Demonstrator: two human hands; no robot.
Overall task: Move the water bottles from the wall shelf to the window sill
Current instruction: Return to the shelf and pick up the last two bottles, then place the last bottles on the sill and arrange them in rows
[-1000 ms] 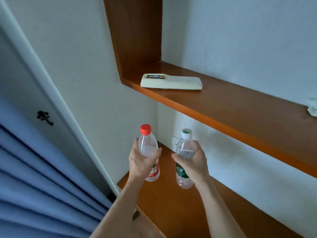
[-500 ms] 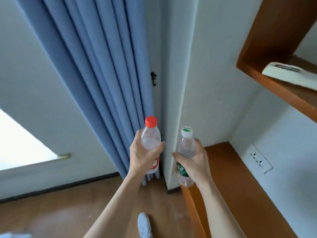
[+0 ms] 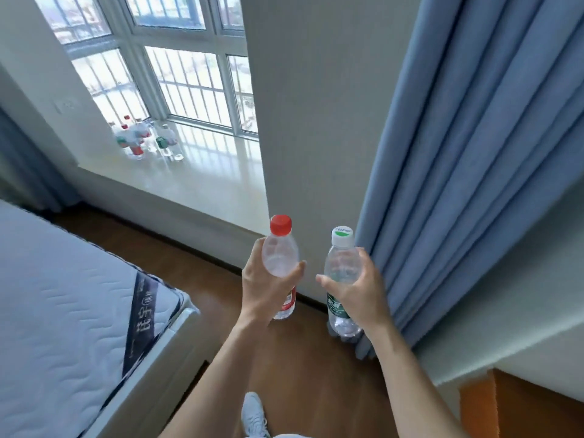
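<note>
Holds red-cap bottle in left hand, green-label bottle in right hand, with fingers wrapped round mid-bodies, upright for setting on sill well beyond fingertips.

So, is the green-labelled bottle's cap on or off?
On: a white cap tops the green-labelled bottle in the right hand.

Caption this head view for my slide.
Left hand holds red-capped bottle, right hand white-capped bottle; more bottles on the sill.

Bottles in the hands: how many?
2: red-capped bottle in the left hand, white-capped bottle in the right hand. A cluster on the sill is too blurred to count.
</note>
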